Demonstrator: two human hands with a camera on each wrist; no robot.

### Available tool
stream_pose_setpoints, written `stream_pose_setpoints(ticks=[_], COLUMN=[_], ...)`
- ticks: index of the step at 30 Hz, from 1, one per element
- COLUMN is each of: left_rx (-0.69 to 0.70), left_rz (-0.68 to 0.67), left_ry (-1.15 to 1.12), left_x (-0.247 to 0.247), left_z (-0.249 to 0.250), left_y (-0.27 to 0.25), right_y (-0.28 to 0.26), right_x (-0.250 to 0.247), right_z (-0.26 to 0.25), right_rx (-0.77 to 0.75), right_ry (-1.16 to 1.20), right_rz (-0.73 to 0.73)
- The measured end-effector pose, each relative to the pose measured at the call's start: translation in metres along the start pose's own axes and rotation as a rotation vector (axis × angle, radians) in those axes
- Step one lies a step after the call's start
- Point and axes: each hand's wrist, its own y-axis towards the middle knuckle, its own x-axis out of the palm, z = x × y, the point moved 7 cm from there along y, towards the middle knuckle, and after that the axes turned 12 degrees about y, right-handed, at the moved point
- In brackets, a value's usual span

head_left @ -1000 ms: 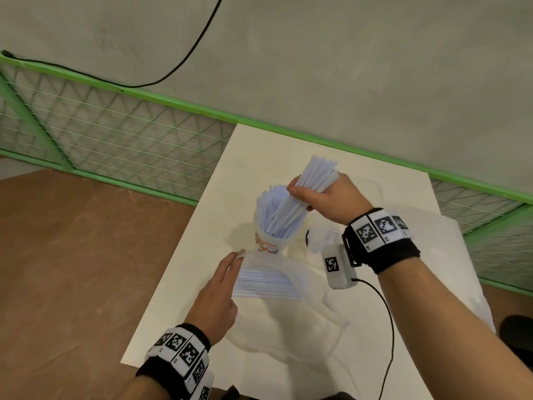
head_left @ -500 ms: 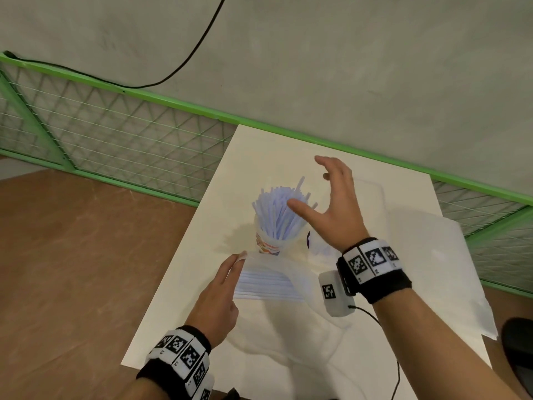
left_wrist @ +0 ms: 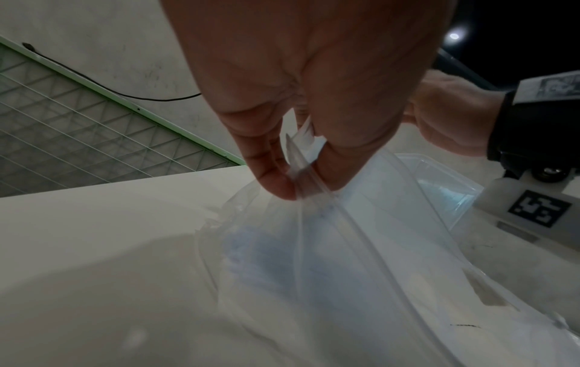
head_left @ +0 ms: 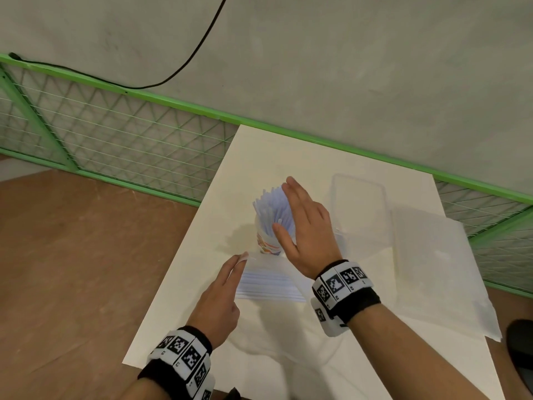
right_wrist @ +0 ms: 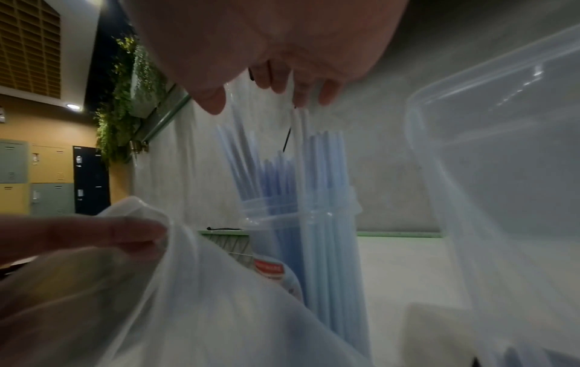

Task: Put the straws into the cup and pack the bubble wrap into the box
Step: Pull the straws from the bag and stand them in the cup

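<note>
Pinching bag mouth with left hand; right hand spread, empty, beside straws in cup. Straw step underway; next, probably reaching for bagged straws.

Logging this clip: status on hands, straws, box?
Left hand pinches clear plastic bag of pale blue straws. Right hand open over straws standing in printed paper cup. Clear plastic box empty. Nothing obstructing.
</note>
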Motion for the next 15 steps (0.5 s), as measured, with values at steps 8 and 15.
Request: stream_pose_setpoints(ticks=[8,15], left_rx=[-0.004,-0.016], left_rz=[-0.001,0.006], left_ry=[0.008,0.010], left_x=[0.000,-0.003], left_z=[0.002,-0.002], left_y=[0.000,-0.002], right_y=[0.033,0.037], right_x=[0.034,0.015], right_z=[-0.019,0.024], right_rx=[-0.107,-0.019], right_ry=[-0.267,-0.255], right_rz=[-0.083,-0.024])
